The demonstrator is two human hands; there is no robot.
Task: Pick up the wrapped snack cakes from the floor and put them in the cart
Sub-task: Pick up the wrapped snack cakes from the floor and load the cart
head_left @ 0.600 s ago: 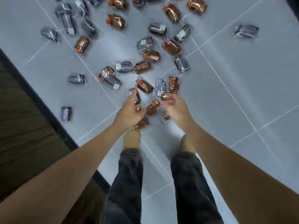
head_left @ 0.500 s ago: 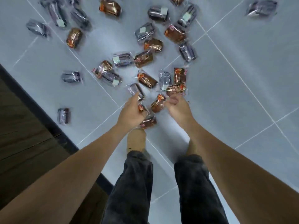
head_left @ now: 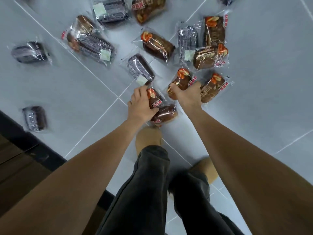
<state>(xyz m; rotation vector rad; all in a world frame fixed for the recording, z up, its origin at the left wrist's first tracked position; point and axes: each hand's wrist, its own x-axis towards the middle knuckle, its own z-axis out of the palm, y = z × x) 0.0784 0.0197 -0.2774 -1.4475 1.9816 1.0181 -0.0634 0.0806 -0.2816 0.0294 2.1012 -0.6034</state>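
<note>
Several wrapped snack cakes, brown and dark purple, lie scattered on the pale tiled floor [head_left: 264, 82]. My left hand [head_left: 141, 106] grips a brown cake [head_left: 155, 97] in clear wrap, with another brown cake [head_left: 165, 114] lying just beneath it. My right hand [head_left: 188, 94] grips a brown cake [head_left: 182, 80] from above, thumb on one side and fingers on the other. A further brown cake [head_left: 212, 88] lies right of that hand. A dark purple cake [head_left: 139, 68] lies just beyond my left hand. No cart is in view.
My legs in dark trousers [head_left: 149, 192] and both feet [head_left: 149, 139] stand on the tiles close behind the cakes. A dark baseboard [head_left: 33, 145] and wooden floor [head_left: 15, 170] run along the left. More cakes [head_left: 28, 52] lie scattered far left and at the top.
The view has dropped much closer to the floor. Both hands have reached down onto the nearest brown cakes and closed their fingers round them.
</note>
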